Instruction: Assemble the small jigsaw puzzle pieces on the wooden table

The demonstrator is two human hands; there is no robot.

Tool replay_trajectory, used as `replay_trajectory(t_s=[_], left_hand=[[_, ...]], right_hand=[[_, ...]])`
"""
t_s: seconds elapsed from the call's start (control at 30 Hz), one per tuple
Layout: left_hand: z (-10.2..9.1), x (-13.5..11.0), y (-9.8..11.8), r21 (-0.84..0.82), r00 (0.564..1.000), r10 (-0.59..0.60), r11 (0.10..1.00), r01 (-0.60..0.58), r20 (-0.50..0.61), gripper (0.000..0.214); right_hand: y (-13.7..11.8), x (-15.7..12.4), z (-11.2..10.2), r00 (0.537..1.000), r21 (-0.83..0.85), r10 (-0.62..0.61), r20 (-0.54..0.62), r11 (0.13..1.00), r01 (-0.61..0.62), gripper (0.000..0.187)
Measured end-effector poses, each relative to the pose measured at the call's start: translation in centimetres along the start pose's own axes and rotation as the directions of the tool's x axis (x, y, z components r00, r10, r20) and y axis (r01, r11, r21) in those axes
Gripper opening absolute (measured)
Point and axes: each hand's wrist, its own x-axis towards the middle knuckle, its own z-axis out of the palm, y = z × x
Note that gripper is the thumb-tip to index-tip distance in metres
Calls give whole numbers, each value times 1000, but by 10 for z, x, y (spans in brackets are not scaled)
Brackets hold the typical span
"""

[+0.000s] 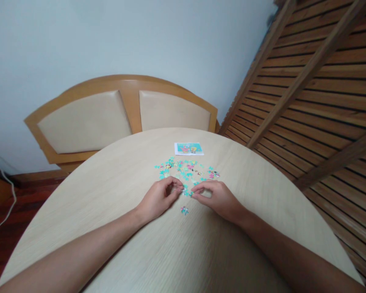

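My left hand (161, 197) rests on the table with thumb and fingers curled into a pinch on a small whitish-teal jigsaw puzzle piece (184, 190). Opposite it, my right hand (216, 198) pinches the edge of a teal puzzle piece (191, 194). More teal pieces lie between the fingertips of both hands. Beyond them spreads a loose scatter of puzzle pieces (187, 176), mostly teal with some pink, yellow and dark ones. Closer to me, a few multicoloured pieces (184, 210), seemingly joined, lie apart from the rest.
A picture card (189, 149) with cartoon figures on teal lies behind the scatter. The round pale wooden table (110, 179) fills the foreground. A padded wooden headboard (128, 83) stands against the wall behind it, and wooden slats (293, 89) lean at the right.
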Motion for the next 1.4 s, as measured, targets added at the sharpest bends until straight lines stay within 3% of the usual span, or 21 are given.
replay_trajectory(t_s=[0.13, 0.27, 0.5, 0.9, 1.4], left_hand=[[-6, 0, -2, 263, 996, 80, 961, -88, 40, 26], [-5, 0, -3, 336, 979, 162, 921, -195, 125, 28], [-4, 1, -4, 337, 963, 209, 906, -256, 170, 20], [-4, 2, -5, 357, 963, 210, 898, -257, 167, 20], [-9, 2, 0, 374, 948, 235, 877, -302, 214, 26]], right_hand=[[2, 1, 0, 999, 41, 25, 23, 999, -26, 14], [0, 1, 7, 1000, 16, 9, 18, 1000, -10, 16], [1, 1, 10, 999, -51, -37, 22, 998, 38, 18], [-4, -5, 8, 993, -261, -75, 86, 961, 95, 15], [-9, -8, 11, 992, -264, -81, 94, 959, 103, 15]])
